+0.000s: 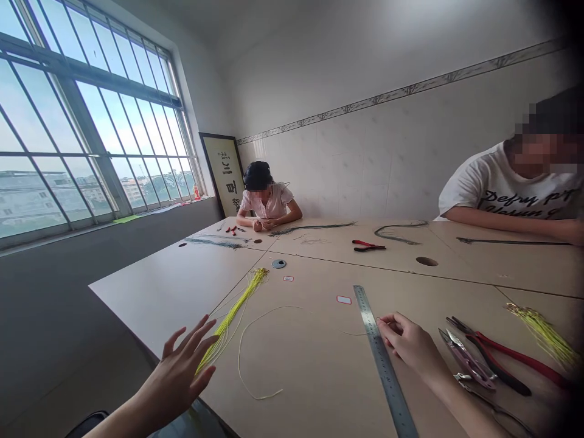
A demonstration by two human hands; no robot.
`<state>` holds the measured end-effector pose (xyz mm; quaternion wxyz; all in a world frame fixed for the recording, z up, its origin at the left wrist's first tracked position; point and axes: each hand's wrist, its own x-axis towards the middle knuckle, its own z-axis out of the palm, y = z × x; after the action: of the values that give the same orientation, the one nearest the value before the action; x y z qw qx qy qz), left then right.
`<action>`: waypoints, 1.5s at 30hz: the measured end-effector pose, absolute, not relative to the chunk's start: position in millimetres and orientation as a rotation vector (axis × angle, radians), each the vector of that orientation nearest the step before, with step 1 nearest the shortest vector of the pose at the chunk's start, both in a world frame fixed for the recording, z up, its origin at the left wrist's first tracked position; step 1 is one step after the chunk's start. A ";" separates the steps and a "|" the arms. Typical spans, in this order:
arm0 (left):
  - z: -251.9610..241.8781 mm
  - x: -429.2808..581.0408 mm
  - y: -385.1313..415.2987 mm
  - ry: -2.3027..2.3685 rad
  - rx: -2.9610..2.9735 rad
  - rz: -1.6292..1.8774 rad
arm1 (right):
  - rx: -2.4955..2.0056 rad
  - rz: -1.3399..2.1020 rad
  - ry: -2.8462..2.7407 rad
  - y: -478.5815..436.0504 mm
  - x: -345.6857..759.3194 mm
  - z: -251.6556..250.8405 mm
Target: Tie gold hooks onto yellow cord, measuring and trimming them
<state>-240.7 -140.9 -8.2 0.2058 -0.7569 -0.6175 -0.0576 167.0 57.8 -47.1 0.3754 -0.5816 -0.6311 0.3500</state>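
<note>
My left hand (pixel 180 380) hovers with spread fingers at the table's near edge, just touching or just beside a bundle of yellow-green cords (pixel 232 316). A thin pale cord (pixel 269 316) curves loosely across the beige tabletop (pixel 310 377). My right hand (pixel 408 344) rests its curled fingers against a steel ruler (pixel 381 359), and the thin cord seems to reach the fingertips. Close to that hand lie purple-handled pliers (pixel 468 359), red-handled pliers (pixel 502 359) and a yellow-green cord bunch (pixel 542 334).
Two seated people work at the table: one at the far end (pixel 269 204), another at the right (pixel 511 182). Red pliers (pixel 368 245), dark cords (pixel 399 231), and a round hole (pixel 426 261) lie ahead. A large window (pixel 91 121) fills the left.
</note>
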 end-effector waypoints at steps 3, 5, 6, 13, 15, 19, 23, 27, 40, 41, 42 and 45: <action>-7.0 -219.2 -141.6 -1.674 -2.313 -0.103 | -1.476 0.896 -1.611 58.1 166.8 -46.9; -5.1 -204.3 -144.0 -1.670 -2.465 -0.058 | -1.466 0.895 -1.605 58.2 166.7 -46.5; -3.6 -195.7 -144.6 -1.683 -2.532 -0.043 | -1.460 0.894 -1.600 58.2 166.6 -46.3; 3.8 -88.3 -102.1 -1.545 -2.977 -0.549 | -1.396 0.873 -1.529 50.2 164.2 -39.1; 1.9 -47.4 -72.1 -1.453 -3.081 -1.059 | -1.379 0.845 -1.470 44.4 163.2 -33.9; -0.9 18.2 -13.4 -1.663 -2.868 -1.938 | -1.304 0.791 -1.362 31.7 162.4 -18.0; -4.6 35.3 11.2 -1.764 -2.752 -2.402 | -1.203 0.867 -1.334 22.4 161.9 2.2; -3.1 15.6 10.1 -1.855 -2.744 -2.622 | -1.109 1.057 -1.346 12.1 157.8 19.0; 12.2 17.4 -6.3 -2.158 -2.781 -2.319 | -0.970 1.307 -1.217 1.7 146.6 18.7; 11.7 16.9 -5.7 -2.189 -2.782 -2.292 | -0.976 1.301 -1.216 2.3 146.8 17.8; 11.2 16.4 -5.0 -2.206 -2.787 -2.278 | -0.983 1.292 -1.219 2.9 147.0 17.0; 9.6 15.5 -3.0 -2.211 -2.777 -2.291 | -1.001 1.254 -1.238 4.0 147.3 15.7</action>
<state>15.5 -3.0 9.6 -0.5156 -0.5632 -0.4484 -0.4646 147.3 4.0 15.7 0.5291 -0.4190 -0.5184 0.5252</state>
